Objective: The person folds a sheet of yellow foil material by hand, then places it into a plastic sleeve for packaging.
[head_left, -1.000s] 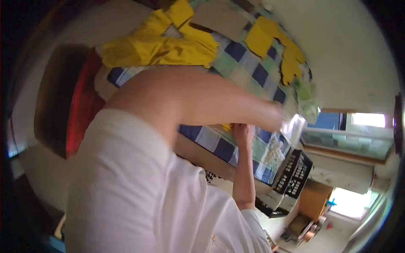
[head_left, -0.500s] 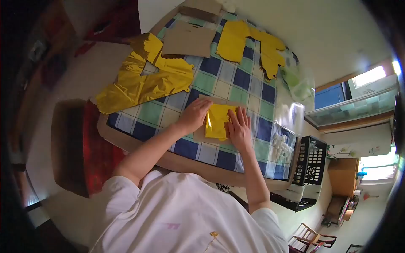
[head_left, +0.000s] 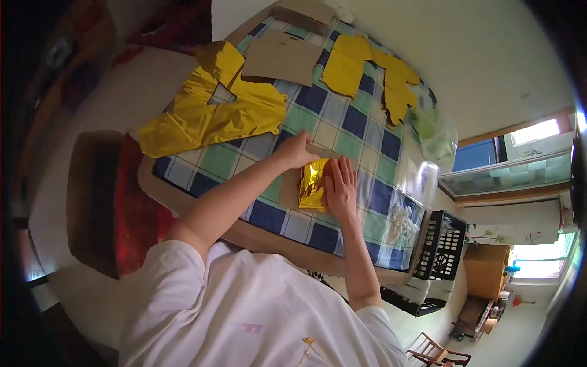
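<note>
A small folded packet of gold foil lies on a piece of brown cardboard in front of me. My right hand rests flat on the packet's right side, fingers stretched out. At the upper left corner of the packet is my left hand, its thumb reaching toward the foil and its fingers apart from the thumb. It appears to hold nothing. The foil's surface looks creased and shiny on the left side.
A checked cloth covers the table. Flat gold foil balloons lie at the left, with more yellow foil pieces at the back. Cardboard sits between them. At the right are clear plastic and a black crate.
My left hand has drawn back slightly from the foil, and its thumb has spread from the fingers. The packet looks narrower and more creased. The camera view has shifted slightly.
</note>
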{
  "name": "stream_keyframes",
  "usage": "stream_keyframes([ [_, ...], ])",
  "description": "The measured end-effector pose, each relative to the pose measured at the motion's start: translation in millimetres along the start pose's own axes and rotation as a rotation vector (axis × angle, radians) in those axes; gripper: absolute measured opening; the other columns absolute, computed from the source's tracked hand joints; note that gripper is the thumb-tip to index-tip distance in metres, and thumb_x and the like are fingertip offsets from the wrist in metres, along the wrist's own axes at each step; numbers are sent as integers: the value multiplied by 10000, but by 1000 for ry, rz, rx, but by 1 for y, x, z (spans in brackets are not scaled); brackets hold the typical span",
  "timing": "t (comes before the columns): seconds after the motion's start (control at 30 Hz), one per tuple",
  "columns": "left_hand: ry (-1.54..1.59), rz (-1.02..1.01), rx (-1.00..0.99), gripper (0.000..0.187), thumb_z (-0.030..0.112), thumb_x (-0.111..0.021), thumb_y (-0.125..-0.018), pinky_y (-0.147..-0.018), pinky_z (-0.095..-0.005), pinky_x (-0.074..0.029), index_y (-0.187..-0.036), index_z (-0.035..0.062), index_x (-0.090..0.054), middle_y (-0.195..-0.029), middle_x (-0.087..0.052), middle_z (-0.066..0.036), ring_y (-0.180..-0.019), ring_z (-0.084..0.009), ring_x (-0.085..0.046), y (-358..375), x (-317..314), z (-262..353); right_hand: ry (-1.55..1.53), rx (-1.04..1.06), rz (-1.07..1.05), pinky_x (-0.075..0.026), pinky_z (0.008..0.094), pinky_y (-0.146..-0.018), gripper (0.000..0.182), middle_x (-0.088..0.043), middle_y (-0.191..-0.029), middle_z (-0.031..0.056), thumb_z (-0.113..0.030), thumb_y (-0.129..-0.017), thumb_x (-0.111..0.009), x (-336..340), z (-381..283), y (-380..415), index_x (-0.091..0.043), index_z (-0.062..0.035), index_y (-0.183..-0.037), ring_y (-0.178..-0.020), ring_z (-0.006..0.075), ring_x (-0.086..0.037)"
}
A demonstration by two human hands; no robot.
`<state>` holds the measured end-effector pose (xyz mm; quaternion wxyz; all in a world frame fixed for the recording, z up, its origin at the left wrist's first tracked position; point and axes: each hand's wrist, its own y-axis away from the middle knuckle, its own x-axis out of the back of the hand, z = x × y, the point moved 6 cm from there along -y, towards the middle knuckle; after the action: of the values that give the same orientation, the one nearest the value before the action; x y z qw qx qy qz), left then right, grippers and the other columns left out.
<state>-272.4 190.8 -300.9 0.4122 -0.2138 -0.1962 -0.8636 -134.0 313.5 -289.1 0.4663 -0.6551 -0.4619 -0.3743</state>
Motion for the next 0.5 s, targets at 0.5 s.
stream_keyframes([
  [0.5,-432,279,-576,470,193,-573,-865,-1067,-416,-322,-1292,33,-459,-1271,-525,-136,-1271,-277,-412,49,-24,19,81,-45,-42,-169,544,-1117,516,-333,-1472,178,-313,-930,-496,-1,-7,4,-414,-129,-1405,-1387,347,-264],
])
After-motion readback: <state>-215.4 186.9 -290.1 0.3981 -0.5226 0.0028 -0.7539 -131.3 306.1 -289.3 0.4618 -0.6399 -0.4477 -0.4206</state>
